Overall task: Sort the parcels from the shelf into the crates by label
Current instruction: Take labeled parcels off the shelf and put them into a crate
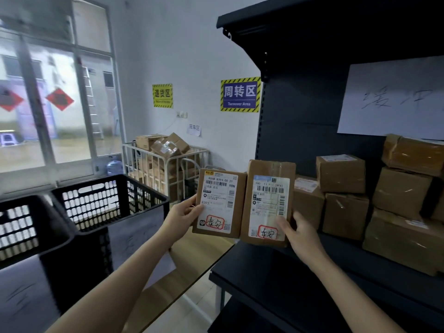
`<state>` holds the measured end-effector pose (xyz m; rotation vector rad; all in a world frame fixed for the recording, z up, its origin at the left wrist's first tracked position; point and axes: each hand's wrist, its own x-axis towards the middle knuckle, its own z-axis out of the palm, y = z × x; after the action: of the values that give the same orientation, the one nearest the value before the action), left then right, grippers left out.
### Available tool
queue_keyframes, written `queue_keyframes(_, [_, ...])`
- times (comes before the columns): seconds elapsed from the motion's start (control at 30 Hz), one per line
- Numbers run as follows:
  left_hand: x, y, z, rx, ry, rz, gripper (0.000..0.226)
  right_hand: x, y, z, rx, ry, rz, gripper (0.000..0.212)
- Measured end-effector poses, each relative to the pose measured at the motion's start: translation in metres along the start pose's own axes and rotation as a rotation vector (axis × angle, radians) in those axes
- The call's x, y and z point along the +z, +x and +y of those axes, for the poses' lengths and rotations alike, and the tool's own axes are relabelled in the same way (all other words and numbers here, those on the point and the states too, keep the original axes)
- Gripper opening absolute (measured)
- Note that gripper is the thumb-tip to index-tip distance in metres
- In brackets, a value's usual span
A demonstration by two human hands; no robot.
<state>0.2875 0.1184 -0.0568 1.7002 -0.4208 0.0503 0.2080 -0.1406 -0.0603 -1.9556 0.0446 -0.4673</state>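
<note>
Head cam: I see L hand (pixel 185 216) gripping a small parcel (pixel 219 203) at its lower-left edge, R hand (pixel 300 233) gripping a tall parcel (pixel 268 203) lower-right. Both side by side, labels toward me, at shelf's (pixel 276 284) left end. Crates (pixel 96 205) sit left.

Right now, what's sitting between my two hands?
In the head view, the smaller parcel in the left hand and the taller parcel in the right hand, side by side.
</note>
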Motion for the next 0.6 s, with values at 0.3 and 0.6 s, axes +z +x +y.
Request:
queue_keyframes(0.3, [-0.049,-0.022,-0.003,-0.02,0.086,0.148,0.032,0.047,0.013,-0.019,-0.078,0.108,-0.104,0.014])
queue_keyframes(0.6, [-0.111,-0.016,-0.017,-0.045,0.112,0.27,0.032,0.108,0.042,-0.038,-0.126,0.146,-0.189,0.013])
